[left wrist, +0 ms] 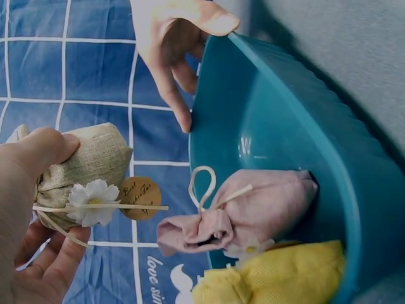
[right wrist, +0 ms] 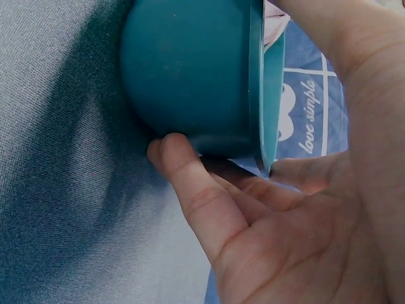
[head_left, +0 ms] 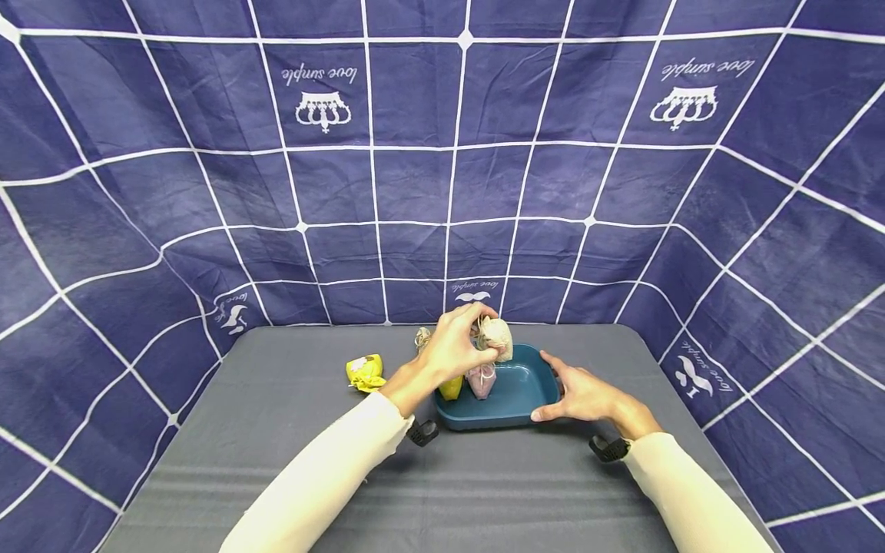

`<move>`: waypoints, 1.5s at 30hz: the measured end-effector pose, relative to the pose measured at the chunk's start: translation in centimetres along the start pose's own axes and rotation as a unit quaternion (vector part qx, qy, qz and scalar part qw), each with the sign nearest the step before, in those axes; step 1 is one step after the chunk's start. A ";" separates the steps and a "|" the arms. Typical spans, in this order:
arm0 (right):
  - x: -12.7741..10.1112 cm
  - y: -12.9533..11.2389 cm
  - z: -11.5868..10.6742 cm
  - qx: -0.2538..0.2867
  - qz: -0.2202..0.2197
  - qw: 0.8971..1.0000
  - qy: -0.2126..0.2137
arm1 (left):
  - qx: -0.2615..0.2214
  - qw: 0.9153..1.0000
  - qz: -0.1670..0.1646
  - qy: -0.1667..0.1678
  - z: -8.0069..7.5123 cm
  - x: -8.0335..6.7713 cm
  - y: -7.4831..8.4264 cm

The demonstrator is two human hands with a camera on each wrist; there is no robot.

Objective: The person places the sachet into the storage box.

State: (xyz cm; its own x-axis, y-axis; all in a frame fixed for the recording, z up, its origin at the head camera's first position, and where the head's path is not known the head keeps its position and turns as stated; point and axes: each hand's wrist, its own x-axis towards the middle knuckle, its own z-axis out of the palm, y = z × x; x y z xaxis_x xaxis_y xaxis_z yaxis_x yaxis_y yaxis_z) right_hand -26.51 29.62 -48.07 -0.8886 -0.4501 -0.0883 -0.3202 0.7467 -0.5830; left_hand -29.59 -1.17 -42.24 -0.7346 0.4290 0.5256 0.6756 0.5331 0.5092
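My left hand [head_left: 449,346] pinches a beige cloth sachet [left wrist: 95,155] above the left part of a teal plastic basin [head_left: 527,384]. A white flower, a thin cord and a round brown tag hang at the sachet's tied neck. Inside the basin, a pink sachet [left wrist: 272,202] lies beside a yellow sachet [left wrist: 291,272]. At the basin's right end is my right hand [head_left: 586,392], thumb at the near corner and fingers around the far one, holding it on the outside.
Another yellow sachet [head_left: 365,372] lies on the grey table [head_left: 297,445], left of the basin. Partly hidden behind my left hand is a beige tied bundle [head_left: 422,336]. A blue cloth with white grid lines [head_left: 415,184] hangs around the back and sides of the table.
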 end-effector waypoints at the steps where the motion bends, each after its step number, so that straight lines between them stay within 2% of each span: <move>1: 0.0 0.0 0.0 0.003 0.004 1.000 -0.001 | 0.001 1.000 -0.002 -0.004 0.2 0.3 0.0; 9: -0.1 -0.2 -0.1 0.004 0.005 1.000 -0.002 | 0.006 1.000 0.005 -0.025 2.0 2.2 -0.1; 16: 0.1 0.1 0.1 -0.008 0.005 1.000 0.000 | 0.026 0.999 0.013 -0.046 3.3 3.1 -0.3; 22: 0.3 0.3 0.2 -0.003 0.008 1.000 -0.001 | 0.023 0.997 0.012 -0.077 4.1 3.2 -0.8; 33: 0.2 0.2 0.1 -0.004 0.011 1.000 0.000 | 0.035 0.992 -0.012 -0.121 5.3 3.0 -2.1; 39: 0.3 0.2 0.1 -0.006 0.012 1.000 -0.001 | 0.039 0.989 -0.018 -0.139 5.4 3.0 -2.1; 45: 0.3 0.2 0.2 -0.001 0.016 1.000 -0.003 | 0.044 0.986 -0.007 -0.158 5.6 2.9 -2.1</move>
State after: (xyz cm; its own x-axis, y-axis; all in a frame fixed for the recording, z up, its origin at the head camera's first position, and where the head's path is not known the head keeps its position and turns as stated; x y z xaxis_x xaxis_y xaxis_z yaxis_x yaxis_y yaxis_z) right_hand -26.81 29.59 -48.37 -0.8968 -0.4282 -0.1113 -0.2922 0.7622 -0.5776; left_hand -33.46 3.04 -45.64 -0.7364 0.6194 0.2722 0.6669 0.5969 0.4461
